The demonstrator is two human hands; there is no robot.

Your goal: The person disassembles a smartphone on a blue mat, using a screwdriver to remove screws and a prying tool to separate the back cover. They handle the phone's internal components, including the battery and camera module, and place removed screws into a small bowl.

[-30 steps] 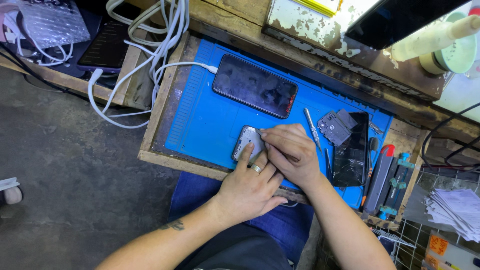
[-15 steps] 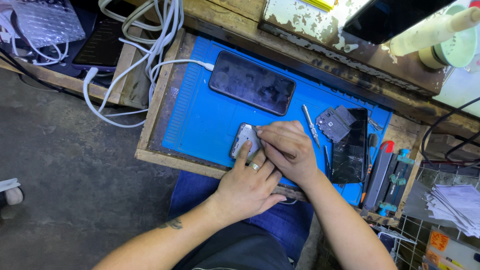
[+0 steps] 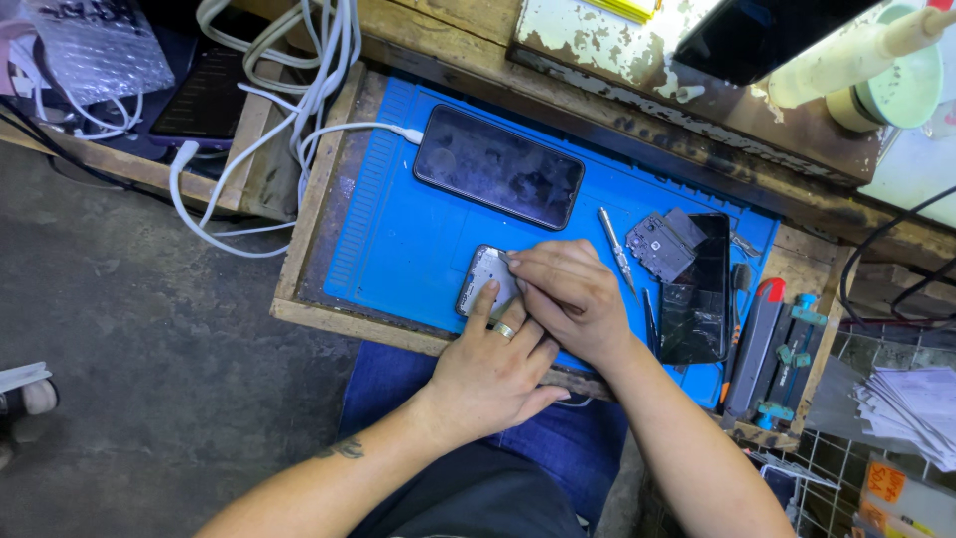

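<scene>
On the blue work mat [image 3: 408, 244] lies a small grey opened phone [image 3: 482, 281], its inner side up. My left hand [image 3: 493, 364], a ring on one finger, presses its fingertips on the phone's near edge and holds it flat. My right hand [image 3: 568, 299] is curled over the phone's right side, fingertips pinched at its top corner; whether a tool is in the pinch is hidden. A black smartphone [image 3: 498, 166] lies face up farther back, with a white cable [image 3: 339, 130] plugged into its left end.
A screwdriver [image 3: 615, 249], a dark inner cover part [image 3: 662, 244] and a second black phone [image 3: 697, 289] lie right of my hands. Tools [image 3: 772, 349] fill the tray's right end. White cables [image 3: 309, 60] hang at the back left. A lamp [image 3: 876, 60] stands back right.
Both hands stay on the small phone with almost no movement; the view has only shifted slightly.
</scene>
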